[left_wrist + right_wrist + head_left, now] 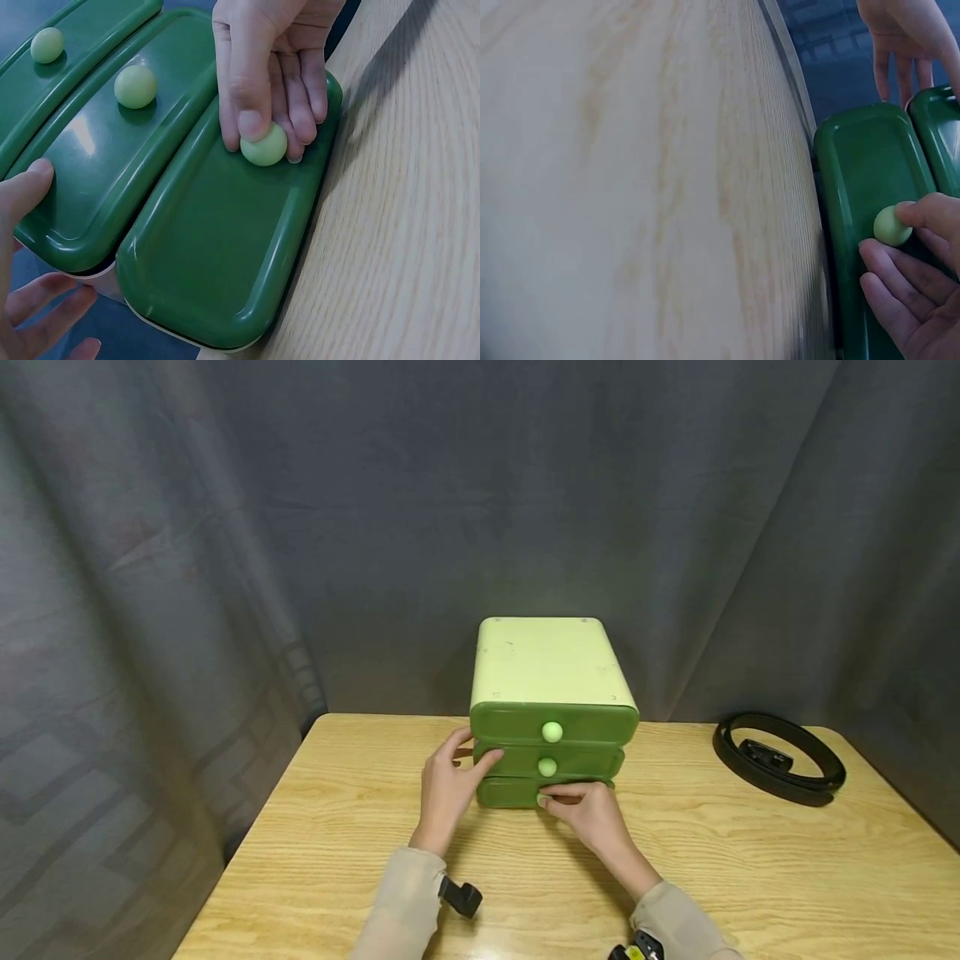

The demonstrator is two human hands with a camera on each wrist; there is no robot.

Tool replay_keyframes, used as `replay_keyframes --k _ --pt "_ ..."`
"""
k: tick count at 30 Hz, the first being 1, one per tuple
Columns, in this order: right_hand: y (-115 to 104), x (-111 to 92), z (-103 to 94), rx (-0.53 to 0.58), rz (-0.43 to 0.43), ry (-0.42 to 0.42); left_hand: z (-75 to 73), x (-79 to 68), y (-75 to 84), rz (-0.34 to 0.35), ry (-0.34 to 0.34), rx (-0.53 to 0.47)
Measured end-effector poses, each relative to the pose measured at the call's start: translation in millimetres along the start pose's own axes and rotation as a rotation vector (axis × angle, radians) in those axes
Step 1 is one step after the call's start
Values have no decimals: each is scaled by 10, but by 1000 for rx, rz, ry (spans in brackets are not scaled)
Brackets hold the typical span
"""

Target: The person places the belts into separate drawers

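A small three-drawer cabinet (pixel 551 660) with a pale yellow-green top and green drawer fronts stands on the table. My right hand (pixel 588 818) pinches the round knob (pixel 265 150) of the bottom drawer (pixel 210 232) between thumb and fingers. At the cabinet's left side is my left hand (pixel 444 789), its thumb on the front of the middle drawer (pixel 97 172). Its other fingers are spread beside the cabinet wall, partly hidden in the head view. All drawers look shut or nearly so; I cannot tell whether the bottom one stands slightly out.
A coiled black belt (pixel 780 760) with a dark buckle lies on the wooden table (pixel 337 860), to the right of the cabinet. Grey curtains (pixel 555 510) hang behind the table and along its sides.
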State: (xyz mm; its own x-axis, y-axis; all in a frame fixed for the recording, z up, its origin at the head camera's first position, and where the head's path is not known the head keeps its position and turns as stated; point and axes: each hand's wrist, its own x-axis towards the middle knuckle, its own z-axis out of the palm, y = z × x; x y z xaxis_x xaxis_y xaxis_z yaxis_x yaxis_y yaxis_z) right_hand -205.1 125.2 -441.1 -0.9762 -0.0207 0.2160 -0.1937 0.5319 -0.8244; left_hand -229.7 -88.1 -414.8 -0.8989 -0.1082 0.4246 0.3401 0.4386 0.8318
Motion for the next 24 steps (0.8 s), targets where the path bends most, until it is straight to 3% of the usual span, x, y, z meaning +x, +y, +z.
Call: replay_keyframes --k 24 --pt "-63 -91 4 23 19 -24 -22 35 -20 -26 -22 24"
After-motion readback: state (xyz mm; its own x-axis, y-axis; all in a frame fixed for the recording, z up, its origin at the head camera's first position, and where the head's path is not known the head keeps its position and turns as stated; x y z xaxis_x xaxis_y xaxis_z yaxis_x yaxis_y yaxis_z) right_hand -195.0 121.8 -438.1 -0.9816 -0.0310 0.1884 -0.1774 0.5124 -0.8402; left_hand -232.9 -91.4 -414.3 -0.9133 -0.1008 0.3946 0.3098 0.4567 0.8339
